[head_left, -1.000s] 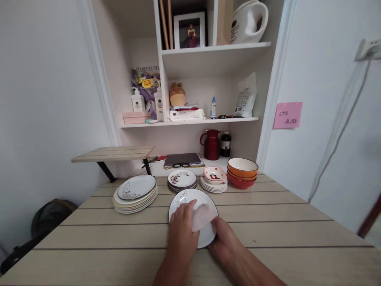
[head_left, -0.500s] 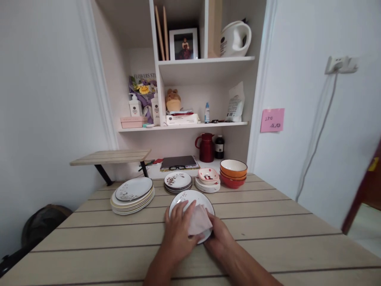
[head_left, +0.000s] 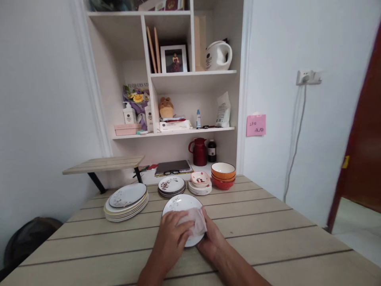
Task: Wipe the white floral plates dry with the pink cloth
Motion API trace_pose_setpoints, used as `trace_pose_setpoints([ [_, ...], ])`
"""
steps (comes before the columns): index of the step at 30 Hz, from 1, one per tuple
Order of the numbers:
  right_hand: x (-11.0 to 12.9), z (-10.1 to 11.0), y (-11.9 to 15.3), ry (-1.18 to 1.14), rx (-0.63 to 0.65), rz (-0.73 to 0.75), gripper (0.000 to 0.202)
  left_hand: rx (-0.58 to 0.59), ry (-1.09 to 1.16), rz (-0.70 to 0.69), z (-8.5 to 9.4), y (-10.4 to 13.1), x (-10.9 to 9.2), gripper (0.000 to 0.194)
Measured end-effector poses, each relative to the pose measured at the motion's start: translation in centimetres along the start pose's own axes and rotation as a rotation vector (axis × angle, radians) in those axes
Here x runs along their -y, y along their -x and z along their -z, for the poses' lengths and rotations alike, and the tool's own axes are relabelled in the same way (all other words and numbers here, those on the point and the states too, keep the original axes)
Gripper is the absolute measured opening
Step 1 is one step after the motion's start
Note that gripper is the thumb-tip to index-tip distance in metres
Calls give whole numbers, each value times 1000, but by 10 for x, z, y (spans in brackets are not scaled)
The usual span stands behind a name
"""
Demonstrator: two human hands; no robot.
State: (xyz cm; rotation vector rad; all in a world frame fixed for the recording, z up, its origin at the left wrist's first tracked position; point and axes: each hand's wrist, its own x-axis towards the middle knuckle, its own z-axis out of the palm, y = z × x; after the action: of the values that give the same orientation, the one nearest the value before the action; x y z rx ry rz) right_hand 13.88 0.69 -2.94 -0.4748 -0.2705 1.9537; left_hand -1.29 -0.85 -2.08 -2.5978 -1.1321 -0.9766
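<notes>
A pale pink cloth (head_left: pixel 197 223) meets a round white plate (head_left: pixel 175 203) with a dark rim

A person's bare hands share the plate above the near middle of a pale, plank-patterned desk (head_left: pixel 256 234); whether its underside touches the surface cannot be told. The left hand (head_left: pixel 172 230), at the plate's eight o'clock, keeps a narrow grip, its bent fingers holding the cloth against the white face. The right hand (head_left: pixel 210 236), at four o'clock, has its grip closed on the rim, thumb uppermost beside the cloth. A grey floral pattern shows near the plate's twelve o'clock edge.

Crockery rings the scene. Between nine and ten o'clock from the plate rises a stack of large white plates (head_left: pixel 126 195), the top one dark-rimmed. Just short of twelve sit small floral plates (head_left: pixel 175 184) with dark rims; at one, a pink-and-white square bowl (head_left: pixel 200 178) rests on small white plates (head_left: pixel 200 192). Between one and two, orange bowls (head_left: pixel 223 175) with white interiors nest in a red bowl (head_left: pixel 223 185). Beyond, between twelve and one, stands a dark red jug (head_left: pixel 200 153).
</notes>
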Motion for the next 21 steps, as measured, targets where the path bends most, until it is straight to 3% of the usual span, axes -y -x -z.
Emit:
trace_pose_setpoints([
  [5,1,2,1,9,91,-17,52,81,2,-40,0,-4,-12,32],
  [9,-2,5,-2,20,97,-2,47,95,-59,-28,-2,-6,-9,44],
  [17,-17,0,-7,25,30,85,47,1,-178,179,-15,-7,12,47],
  [21,-18,1,-9,15,28,79,49,-86,-248,275,-14,-4,16,37],
])
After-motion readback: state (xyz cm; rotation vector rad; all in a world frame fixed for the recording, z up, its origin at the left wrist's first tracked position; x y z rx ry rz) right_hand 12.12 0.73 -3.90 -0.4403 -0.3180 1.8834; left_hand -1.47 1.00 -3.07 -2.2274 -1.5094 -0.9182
